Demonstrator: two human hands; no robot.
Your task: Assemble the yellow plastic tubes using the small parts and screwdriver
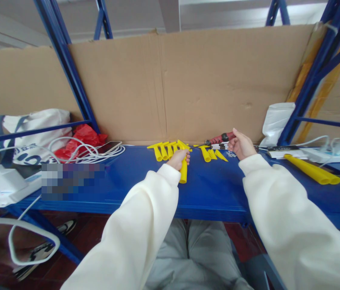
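The left hand is closing its fingers around a bright yellow, smooth-surfaced tube, which is standing out over the blue metal shelf with its open end facing the wearer. Over on the other side, the right hand is curling its fingers and thumb at the back end of a screwdriver-like tool with a red-and-black handle, and the thin dark shaft is pointing across at the left hand. Here the fingers are bending in, holding the handle by its end.

Now for what's hiding: the left fingers are covering the tube's upper part, and where the shaft's tip is ending is too small to make out. The right hand is partly blocking a bundle of thin white-and-dark rods. Behind the left hand, a row of yellow T-shaped pieces is overlapping, so counting them is getting tricky. Far left, a pixelated patch is masking part of the shelf, and both cream sleeves are running off below.
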